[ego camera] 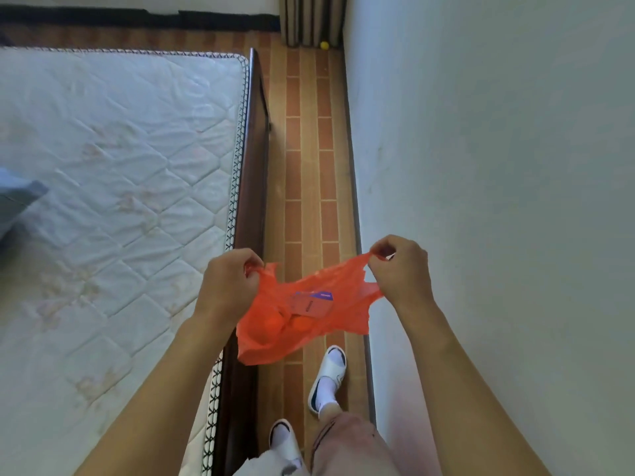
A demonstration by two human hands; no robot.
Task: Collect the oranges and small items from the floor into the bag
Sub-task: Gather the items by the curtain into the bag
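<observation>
An orange plastic bag [330,314] hangs stretched between my two hands above the floor strip. My left hand [230,286] pinches its left handle and my right hand [402,269] pinches its right handle. Through the thin plastic I see round oranges [299,322] low in the bag and a small packet with a purple label [314,300] lying on top of them. Far ahead, a small yellow ball-like fruit [324,45] rests on the floor by the curtain.
A bare quilted mattress [120,166] on a dark wooden bed frame [256,149] fills the left. A white wall [498,166] stands on the right. Between them runs a narrow brick-patterned floor [309,166]. My feet in white slippers [328,379] stand on it.
</observation>
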